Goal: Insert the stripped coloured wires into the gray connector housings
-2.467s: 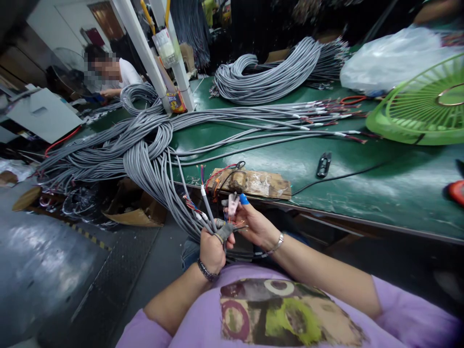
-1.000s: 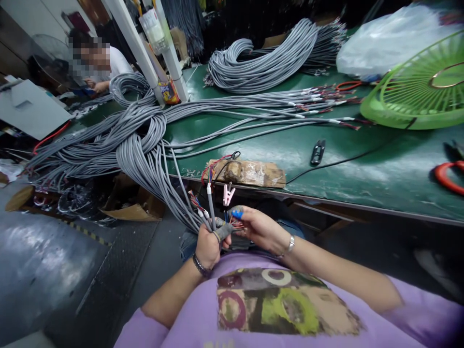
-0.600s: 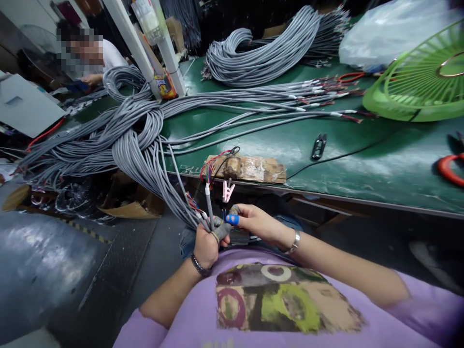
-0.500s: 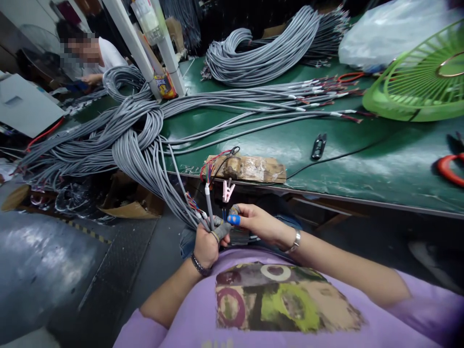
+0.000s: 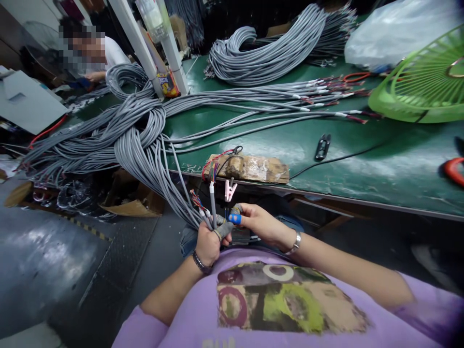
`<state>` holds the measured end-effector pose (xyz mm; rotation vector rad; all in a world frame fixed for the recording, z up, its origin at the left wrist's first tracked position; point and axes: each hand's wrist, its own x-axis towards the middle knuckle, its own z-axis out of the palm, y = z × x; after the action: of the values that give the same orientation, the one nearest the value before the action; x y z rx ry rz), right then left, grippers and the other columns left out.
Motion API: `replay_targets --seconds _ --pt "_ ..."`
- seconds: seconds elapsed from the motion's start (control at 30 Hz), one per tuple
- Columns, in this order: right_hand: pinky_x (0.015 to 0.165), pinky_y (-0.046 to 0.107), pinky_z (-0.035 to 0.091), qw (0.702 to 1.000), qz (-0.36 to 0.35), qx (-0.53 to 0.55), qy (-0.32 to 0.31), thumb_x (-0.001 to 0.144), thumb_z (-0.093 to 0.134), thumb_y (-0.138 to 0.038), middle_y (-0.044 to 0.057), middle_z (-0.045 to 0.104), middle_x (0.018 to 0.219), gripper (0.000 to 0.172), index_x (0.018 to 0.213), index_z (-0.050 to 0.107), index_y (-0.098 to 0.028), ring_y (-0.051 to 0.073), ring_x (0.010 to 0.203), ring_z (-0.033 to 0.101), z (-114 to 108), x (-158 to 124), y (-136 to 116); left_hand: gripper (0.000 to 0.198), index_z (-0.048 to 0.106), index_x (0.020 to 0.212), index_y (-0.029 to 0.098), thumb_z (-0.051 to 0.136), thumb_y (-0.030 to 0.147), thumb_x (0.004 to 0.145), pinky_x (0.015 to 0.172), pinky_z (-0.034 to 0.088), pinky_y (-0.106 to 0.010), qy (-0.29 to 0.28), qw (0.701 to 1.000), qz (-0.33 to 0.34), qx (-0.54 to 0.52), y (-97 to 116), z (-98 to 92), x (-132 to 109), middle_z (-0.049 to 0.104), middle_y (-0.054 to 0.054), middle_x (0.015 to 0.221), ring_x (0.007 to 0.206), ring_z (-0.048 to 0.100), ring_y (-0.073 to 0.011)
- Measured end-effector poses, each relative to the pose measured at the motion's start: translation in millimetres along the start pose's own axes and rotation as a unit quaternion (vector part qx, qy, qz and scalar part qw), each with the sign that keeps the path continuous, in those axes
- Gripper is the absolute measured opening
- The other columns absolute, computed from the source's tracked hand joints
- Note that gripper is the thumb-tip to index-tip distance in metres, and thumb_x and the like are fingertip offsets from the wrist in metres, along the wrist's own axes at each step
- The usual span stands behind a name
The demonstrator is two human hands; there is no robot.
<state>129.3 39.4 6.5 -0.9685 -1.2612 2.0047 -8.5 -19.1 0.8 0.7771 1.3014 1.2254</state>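
My left hand (image 5: 208,244), with grey covers on its fingers, is closed round several grey cables. One cable end (image 5: 212,198) stands upright from the fist, with a white band and multicoloured wires fanning out at its top. More stripped cable ends (image 5: 200,203) lean to its left. My right hand (image 5: 263,226) is in a pinch beside the left thumb, with a blue cover on one finger. What it pinches is too small to make out. Thin dark wires (image 5: 226,212) show just at its fingertips, below a pink clip (image 5: 229,191) at the bench edge.
A wooden block (image 5: 266,170) lies on the edge of the green bench (image 5: 275,133). Grey cable bundles (image 5: 136,150) hang over the edge at left. Black snips (image 5: 322,147), a green fan (image 5: 420,87) and red-handled scissors (image 5: 455,170) are to the right. Another person (image 5: 116,50) sits far left.
The view has shifted slightly, so the bench and its things sit a little farther right. Both hands keep almost the same pose and hold.
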Motion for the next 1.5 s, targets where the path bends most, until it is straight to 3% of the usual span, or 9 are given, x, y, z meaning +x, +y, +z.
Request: replay_targets --seconds 0.17,0.33,0.57,0.7,0.83,0.97,1.03,1.27,1.5 --pt "0.057 0.023 0.037 0.999 -0.002 0.035 -0.024 0.061 0.077 -0.039 -0.002 0.056 0.064 0.031 0.069 0.059 -0.015 0.009 0.058 0.046 -6.9 -1.0 -1.2 0.032 0.053 0.053 0.016 0.071 0.04 0.065 0.037 0.032 -0.018 0.002 1.0 0.006 -0.003 0.5 -1.0 -0.6 0.052 0.003 0.043 0.036 0.042 -0.0059" --pt "0.057 0.024 0.042 0.983 -0.047 0.148 0.097 0.062 0.075 -0.031 -0.004 0.053 0.061 0.022 0.071 0.059 -0.019 0.009 0.056 0.046 -26.9 -0.2 -10.0 0.031 0.053 0.054 0.016 0.072 0.037 0.065 0.035 0.03 -0.018 -0.03 0.999 -0.02 0.013 0.6 -3.2 -2.7 0.052 0.003 0.042 0.034 0.041 -0.0061" --pt "0.056 0.026 0.043 0.996 0.047 0.075 0.017 0.068 0.07 -0.043 -0.002 0.055 0.064 0.03 0.072 0.056 -0.017 0.01 0.057 0.048 -14.8 -7.0 -3.9 0.027 0.054 0.056 0.015 0.069 0.033 0.069 0.036 0.032 -0.017 -0.004 1.0 0.006 0.009 -2.6 -2.6 -0.6 0.052 0.003 0.044 0.037 0.043 -0.006" --pt "0.05 0.022 0.037 0.999 0.045 -0.023 0.013 0.061 0.074 -0.046 -0.004 0.05 0.059 0.037 0.067 0.053 -0.016 0.008 0.053 0.042 -4.0 -5.8 -3.2 0.028 0.053 0.055 0.015 0.07 0.033 0.067 0.036 0.032 -0.018 -0.008 1.0 0.003 0.007 -3.4 -1.9 -0.1 0.053 0.003 0.042 0.036 0.043 -0.0063" --pt "0.052 0.022 0.036 1.0 0.019 -0.009 -0.008 0.062 0.074 -0.042 -0.003 0.052 0.06 0.033 0.065 0.055 -0.016 0.008 0.055 0.043 -6.2 -4.6 -3.4 0.027 0.053 0.054 0.015 0.07 0.031 0.068 0.037 0.032 -0.017 -0.003 1.0 0.004 -0.004 -3.1 -3.5 0.1 0.053 0.003 0.042 0.036 0.043 -0.0058" --pt "0.055 0.022 0.039 0.991 -0.021 0.068 0.115 0.063 0.072 -0.037 -0.004 0.05 0.057 0.027 0.065 0.052 -0.017 0.008 0.054 0.044 -21.0 -2.5 -4.5 0.026 0.054 0.055 0.015 0.07 0.031 0.068 0.035 0.03 -0.017 -0.004 1.0 0.005 -0.011 -2.3 -5.9 -0.3 0.052 0.003 0.042 0.035 0.042 -0.0054" --pt "0.056 0.024 0.042 0.987 -0.009 0.091 0.136 0.064 0.07 -0.04 -0.004 0.05 0.059 0.029 0.069 0.053 -0.018 0.009 0.055 0.046 -25.6 -2.4 -6.0 0.026 0.054 0.055 0.015 0.07 0.031 0.068 0.035 0.03 -0.017 -0.004 1.0 0.002 -0.01 -2.4 -6.2 -0.8 0.053 0.003 0.043 0.034 0.041 -0.0054" --pt "0.046 0.021 0.032 0.998 0.019 -0.061 0.003 0.061 0.071 -0.052 -0.005 0.046 0.055 0.041 0.062 0.05 -0.017 0.007 0.049 0.037 -5.4 -4.0 -5.9 0.026 0.054 0.056 0.015 0.071 0.031 0.068 0.036 0.033 -0.017 -0.011 1.0 0.006 0.002 -6.5 -5.1 -0.6 0.054 0.003 0.043 0.036 0.044 -0.0062" --pt "0.052 0.022 0.034 0.997 -0.018 -0.043 -0.058 0.064 0.072 -0.047 -0.003 0.052 0.06 0.036 0.066 0.055 -0.015 0.008 0.056 0.042 -8.1 -6.2 -7.0 0.028 0.053 0.055 0.015 0.07 0.033 0.068 0.036 0.032 -0.018 -0.036 0.999 -0.001 0.015 -4.8 -5.8 -1.1 0.053 0.003 0.042 0.035 0.042 -0.0061"
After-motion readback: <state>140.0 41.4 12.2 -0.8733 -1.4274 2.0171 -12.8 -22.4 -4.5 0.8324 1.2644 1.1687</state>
